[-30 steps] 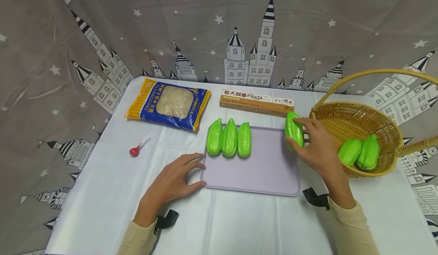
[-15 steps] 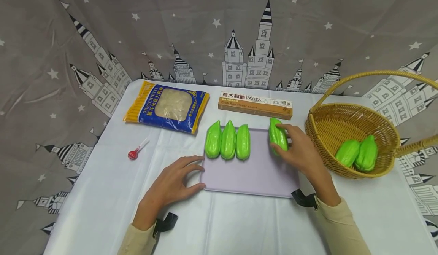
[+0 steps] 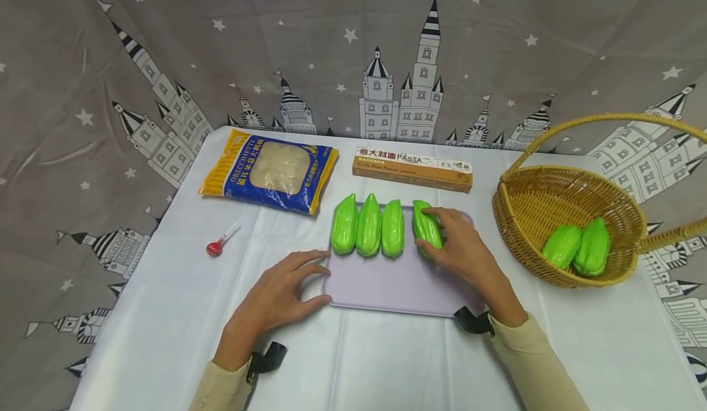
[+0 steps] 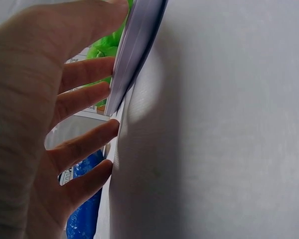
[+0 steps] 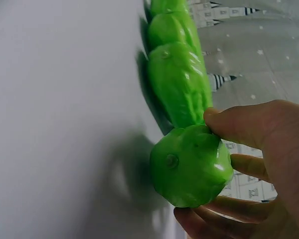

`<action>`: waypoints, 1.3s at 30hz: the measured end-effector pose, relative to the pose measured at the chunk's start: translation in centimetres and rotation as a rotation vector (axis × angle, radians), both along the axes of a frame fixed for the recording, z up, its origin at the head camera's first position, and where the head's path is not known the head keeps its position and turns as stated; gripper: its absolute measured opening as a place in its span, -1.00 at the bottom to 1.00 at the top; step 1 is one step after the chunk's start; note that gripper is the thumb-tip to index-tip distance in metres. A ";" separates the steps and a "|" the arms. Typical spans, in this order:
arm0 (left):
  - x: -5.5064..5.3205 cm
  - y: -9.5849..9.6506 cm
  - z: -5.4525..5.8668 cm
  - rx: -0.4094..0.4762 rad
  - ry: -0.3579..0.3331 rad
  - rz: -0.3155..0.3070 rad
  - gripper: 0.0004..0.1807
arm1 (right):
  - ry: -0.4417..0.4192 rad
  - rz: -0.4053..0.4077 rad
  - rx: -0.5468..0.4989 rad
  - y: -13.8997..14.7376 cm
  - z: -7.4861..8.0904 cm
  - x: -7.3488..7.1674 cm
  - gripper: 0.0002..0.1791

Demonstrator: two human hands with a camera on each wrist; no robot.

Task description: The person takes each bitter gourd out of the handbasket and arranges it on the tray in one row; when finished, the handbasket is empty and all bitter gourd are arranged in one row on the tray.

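Observation:
My right hand pinches a green ribbed gourd between thumb and fingers, over the right half of the lilac tray. In the right wrist view the held gourd shows its blunt stem end, close over the tray. A row of 3 matching gourds lies side by side on the tray's back left, points away from me. Around the tray's left edge my left hand rests with fingers spread. The left wrist view shows its thumb and fingertips right at the tray's rim.
At the right stands a handled wicker basket with two more green gourds inside. Behind the tray lies a pasta box; a blue and yellow orecchiette bag is at back left. A red lollipop lies left on the white cloth.
My right hand has carried the gourd leftward from the tray's right edge by the basket, bringing it nearer the row. The left hand has stayed at the tray's left edge.

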State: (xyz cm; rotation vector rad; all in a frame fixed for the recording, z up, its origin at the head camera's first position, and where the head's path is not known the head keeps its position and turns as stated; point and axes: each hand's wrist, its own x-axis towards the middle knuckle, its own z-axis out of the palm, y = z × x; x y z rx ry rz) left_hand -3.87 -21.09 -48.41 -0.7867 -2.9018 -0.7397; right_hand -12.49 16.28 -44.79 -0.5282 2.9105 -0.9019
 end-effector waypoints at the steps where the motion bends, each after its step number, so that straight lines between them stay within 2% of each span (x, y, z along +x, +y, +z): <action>1: 0.0 0.0 0.0 0.001 0.003 -0.001 -0.51 | -0.005 0.001 0.000 -0.1 -0.1 0.0 -0.22; 18: 0.0 -0.2 -0.1 0.015 -0.010 -0.004 -0.52 | -0.039 -0.039 -0.020 -1.7 -0.7 0.3 -0.21; 33: 0.1 -0.1 0.1 0.016 -0.014 0.001 -0.52 | -0.036 -0.053 -0.031 -2.0 -0.9 0.6 -0.20; 39: 0.1 -0.1 0.1 0.013 -0.019 0.001 -0.52 | -0.031 -0.040 -0.032 -1.5 -0.5 0.6 -0.19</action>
